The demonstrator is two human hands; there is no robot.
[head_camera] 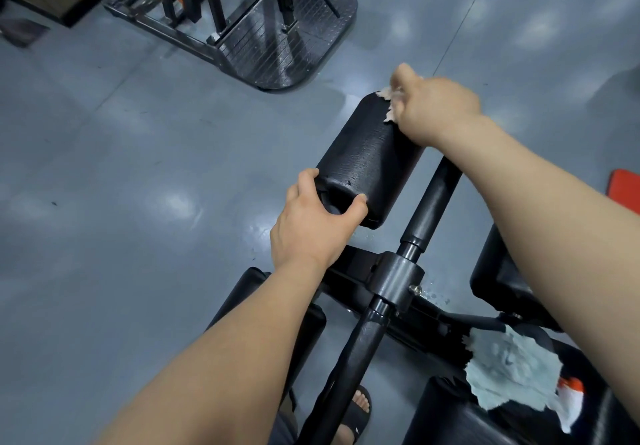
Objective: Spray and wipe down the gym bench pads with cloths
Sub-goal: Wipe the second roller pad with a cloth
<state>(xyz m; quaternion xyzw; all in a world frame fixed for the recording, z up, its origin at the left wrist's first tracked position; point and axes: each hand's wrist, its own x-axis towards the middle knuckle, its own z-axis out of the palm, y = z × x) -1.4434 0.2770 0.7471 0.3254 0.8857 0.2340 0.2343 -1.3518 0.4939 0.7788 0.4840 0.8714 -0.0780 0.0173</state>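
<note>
Cylindrical foam pad (367,153) — left hand (311,230) grips its end, right hand (436,108) clutches frayed cloth (389,98).

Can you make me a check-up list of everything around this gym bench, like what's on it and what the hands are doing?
Surface: shiny grey floor; wet drops by the black metal bench frame.
Job's things: black cylindrical foam roller pad; pale crumpled cloth on its far end; light blue-grey cloth lying on a lower black pad.
Clutter: small orange-and-white object beside the blue-grey cloth, unclear what it is.
Grips: left hand holds the roller pad's near end; right hand grips the pale cloth against the pad.
Cables: nothing seen.
Surroundings: black gym machine with ridged footplate ahead; foot in a black sandal below.
</note>
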